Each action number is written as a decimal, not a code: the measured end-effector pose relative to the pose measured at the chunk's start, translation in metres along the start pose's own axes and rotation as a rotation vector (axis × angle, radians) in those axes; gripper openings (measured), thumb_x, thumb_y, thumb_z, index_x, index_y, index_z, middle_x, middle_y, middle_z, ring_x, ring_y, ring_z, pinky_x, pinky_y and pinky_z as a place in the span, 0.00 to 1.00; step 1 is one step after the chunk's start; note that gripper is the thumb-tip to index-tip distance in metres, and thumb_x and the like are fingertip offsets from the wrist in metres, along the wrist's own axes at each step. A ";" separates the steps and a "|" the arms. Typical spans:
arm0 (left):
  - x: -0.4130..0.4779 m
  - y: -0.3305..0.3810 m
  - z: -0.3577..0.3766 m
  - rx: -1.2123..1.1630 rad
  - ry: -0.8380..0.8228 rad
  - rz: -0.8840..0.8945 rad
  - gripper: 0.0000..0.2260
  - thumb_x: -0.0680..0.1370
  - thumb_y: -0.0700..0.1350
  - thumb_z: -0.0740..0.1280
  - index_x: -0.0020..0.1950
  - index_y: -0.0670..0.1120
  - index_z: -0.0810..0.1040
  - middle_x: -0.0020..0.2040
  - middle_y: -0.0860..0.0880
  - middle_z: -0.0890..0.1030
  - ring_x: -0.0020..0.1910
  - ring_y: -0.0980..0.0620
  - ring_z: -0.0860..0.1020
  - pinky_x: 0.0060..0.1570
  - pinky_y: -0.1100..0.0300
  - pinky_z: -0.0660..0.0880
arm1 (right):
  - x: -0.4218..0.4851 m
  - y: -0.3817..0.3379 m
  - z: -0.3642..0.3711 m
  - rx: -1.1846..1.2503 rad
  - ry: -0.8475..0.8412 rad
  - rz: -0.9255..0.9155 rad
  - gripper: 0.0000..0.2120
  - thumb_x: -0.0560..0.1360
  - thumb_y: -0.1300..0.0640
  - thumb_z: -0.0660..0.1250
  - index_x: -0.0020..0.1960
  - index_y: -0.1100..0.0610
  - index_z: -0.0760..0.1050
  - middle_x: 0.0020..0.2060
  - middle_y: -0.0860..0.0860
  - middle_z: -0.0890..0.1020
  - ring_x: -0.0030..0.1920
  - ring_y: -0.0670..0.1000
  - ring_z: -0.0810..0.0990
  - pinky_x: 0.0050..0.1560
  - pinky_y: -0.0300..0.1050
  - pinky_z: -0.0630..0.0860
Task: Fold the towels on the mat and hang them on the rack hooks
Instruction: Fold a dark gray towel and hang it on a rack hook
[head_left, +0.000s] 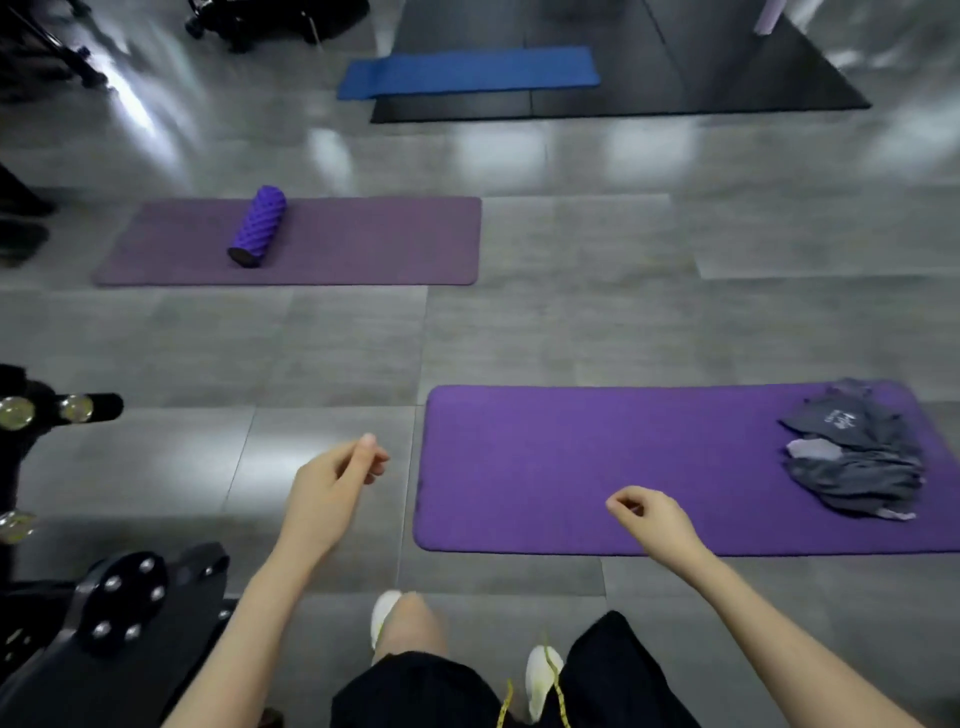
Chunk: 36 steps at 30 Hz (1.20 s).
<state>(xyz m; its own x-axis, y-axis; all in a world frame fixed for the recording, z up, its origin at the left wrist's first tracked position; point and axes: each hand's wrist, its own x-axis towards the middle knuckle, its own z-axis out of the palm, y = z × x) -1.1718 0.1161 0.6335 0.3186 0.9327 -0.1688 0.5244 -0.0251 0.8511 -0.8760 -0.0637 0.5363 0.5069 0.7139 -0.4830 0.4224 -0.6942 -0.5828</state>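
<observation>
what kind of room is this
Most likely a gym or fitness studio: exercise mats such as the purple mat lie on a tiled floor, a ridged foam roller rests on another mat, and black equipment stands nearby.

Grey tiled floor (519, 338) — three mats on it, purple (597, 467), mauve (363, 244), blue (467, 70).

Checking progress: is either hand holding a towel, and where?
Nothing held. Both hands, left and right, are empty; towels lie on the mat.
</observation>
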 end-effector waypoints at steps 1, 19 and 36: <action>0.026 -0.001 -0.006 0.006 -0.008 0.000 0.18 0.78 0.56 0.59 0.42 0.45 0.82 0.39 0.50 0.83 0.38 0.55 0.79 0.41 0.67 0.72 | 0.020 -0.011 0.001 0.001 -0.009 0.008 0.06 0.77 0.51 0.64 0.43 0.49 0.77 0.41 0.42 0.81 0.44 0.46 0.78 0.41 0.41 0.70; 0.583 0.063 -0.069 0.222 -0.510 0.224 0.14 0.79 0.55 0.59 0.40 0.51 0.80 0.36 0.55 0.82 0.36 0.59 0.79 0.42 0.60 0.73 | 0.307 -0.216 0.019 0.593 0.407 0.487 0.09 0.77 0.57 0.66 0.45 0.63 0.79 0.39 0.54 0.81 0.38 0.51 0.77 0.42 0.46 0.72; 0.882 0.311 0.253 0.305 -0.863 0.512 0.14 0.80 0.51 0.58 0.41 0.50 0.80 0.35 0.55 0.82 0.35 0.62 0.77 0.40 0.67 0.71 | 0.626 -0.170 -0.183 0.707 0.538 0.726 0.11 0.76 0.55 0.66 0.36 0.54 0.74 0.30 0.48 0.75 0.35 0.52 0.73 0.40 0.44 0.69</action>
<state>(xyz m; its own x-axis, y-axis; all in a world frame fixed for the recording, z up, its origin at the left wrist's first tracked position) -0.5282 0.8398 0.6242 0.9508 0.2146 -0.2236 0.3065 -0.5455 0.7801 -0.4932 0.4848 0.4527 0.7856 -0.0835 -0.6131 -0.5316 -0.5981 -0.5998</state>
